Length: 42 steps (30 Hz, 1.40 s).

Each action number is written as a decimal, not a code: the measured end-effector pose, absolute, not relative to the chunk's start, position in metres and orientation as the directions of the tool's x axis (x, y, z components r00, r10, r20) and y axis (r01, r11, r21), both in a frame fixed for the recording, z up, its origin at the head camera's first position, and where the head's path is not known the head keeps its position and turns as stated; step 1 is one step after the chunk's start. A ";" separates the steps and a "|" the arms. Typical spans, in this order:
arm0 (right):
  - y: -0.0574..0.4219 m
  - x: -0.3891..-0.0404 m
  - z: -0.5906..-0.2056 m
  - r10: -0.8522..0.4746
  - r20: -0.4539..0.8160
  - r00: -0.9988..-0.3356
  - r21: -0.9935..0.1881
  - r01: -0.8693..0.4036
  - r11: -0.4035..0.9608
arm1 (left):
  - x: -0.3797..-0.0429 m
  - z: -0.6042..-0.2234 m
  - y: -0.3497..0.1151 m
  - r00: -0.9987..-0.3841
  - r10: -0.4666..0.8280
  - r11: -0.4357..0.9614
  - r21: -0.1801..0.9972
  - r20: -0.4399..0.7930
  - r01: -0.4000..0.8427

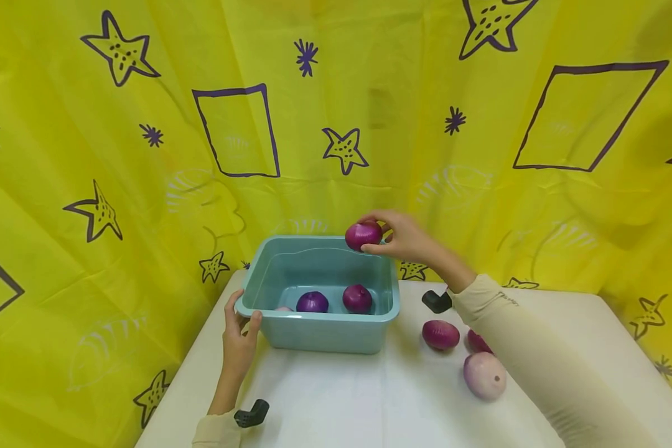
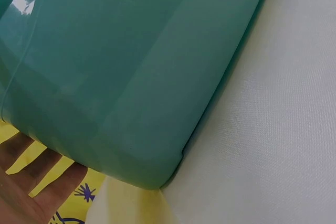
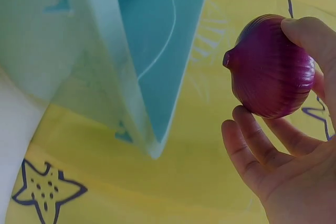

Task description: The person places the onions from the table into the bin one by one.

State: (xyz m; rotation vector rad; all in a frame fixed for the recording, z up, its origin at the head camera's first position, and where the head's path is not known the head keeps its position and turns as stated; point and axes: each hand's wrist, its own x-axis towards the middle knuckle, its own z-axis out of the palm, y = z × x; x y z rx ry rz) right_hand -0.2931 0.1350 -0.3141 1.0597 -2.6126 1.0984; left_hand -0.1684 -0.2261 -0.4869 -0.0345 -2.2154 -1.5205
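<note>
I note the left hand (image 1: 239, 345) gripping the teal bin (image 1: 325, 336) at its near-left corner and the right hand (image 1: 399, 238) pinching a purple onion (image 1: 362, 236) near the far-right corner, where a loosened pinch could, I judge, drop it outside onto the surface (image 1: 336, 398).

The tub (image 1: 325, 335) looks to be smooth moulded plastic, softly shiny, with a bright glint on one wall. Above its far rim, the onion (image 1: 363, 235) has a glossy skin, finely ribbed, almost waxed to my eye. Right of the tub, the pale onion (image 1: 484, 375) seems smooth but duller. Beneath the tub lies matt white cloth (image 1: 330, 398), its fine weave showing up close. Behind it, the curtain (image 1: 369, 74) is smooth, creased and faintly shiny; plastic or fabric, I can't tell. The sleeve (image 1: 537, 361) right of the tub is matt, wrinkled cloth.
</note>
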 end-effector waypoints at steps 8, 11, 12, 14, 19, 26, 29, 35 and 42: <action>0.111 -0.299 -0.320 -0.598 0.370 -0.711 -0.580 -0.679 0.449 | -0.169 -0.488 -0.226 -0.901 -0.237 0.391 0.885 0.363 0.253; 0.104 -0.301 -0.323 -0.607 0.371 -0.703 -0.574 -0.687 0.446 | -0.169 -0.488 -0.226 -0.903 -0.236 0.392 0.885 0.360 0.251; 0.101 -0.301 -0.324 -0.609 0.368 -0.703 -0.572 -0.687 0.448 | -0.169 -0.489 -0.226 -0.903 -0.235 0.393 0.885 0.360 0.251; 0.095 -0.302 -0.325 -0.615 0.360 -0.702 -0.567 -0.688 0.453 | -0.169 -0.489 -0.227 -0.900 -0.236 0.397 0.882 0.366 0.254; 0.079 -0.304 -0.328 -0.626 0.319 -0.711 -0.588 -0.667 0.458 | -0.170 -0.488 -0.228 -0.896 -0.239 0.395 0.881 0.373 0.261; 0.066 -0.307 -0.334 -0.639 0.290 -0.712 -0.612 -0.652 0.448 | -0.170 -0.488 -0.226 -0.900 -0.231 0.381 0.885 0.370 0.266; 0.063 -0.307 -0.336 -0.645 0.287 -0.708 -0.621 -0.650 0.438 | -0.170 -0.489 -0.227 -0.898 -0.229 0.385 0.882 0.376 0.271; 0.061 -0.307 -0.337 -0.646 0.284 -0.708 -0.616 -0.651 0.443 | -0.171 -0.489 -0.226 -0.903 -0.227 0.387 0.885 0.365 0.260; 0.061 -0.309 -0.341 -0.663 0.242 -0.708 -0.634 -0.633 0.445 | -0.170 -0.491 -0.226 -0.905 -0.235 0.395 0.886 0.353 0.243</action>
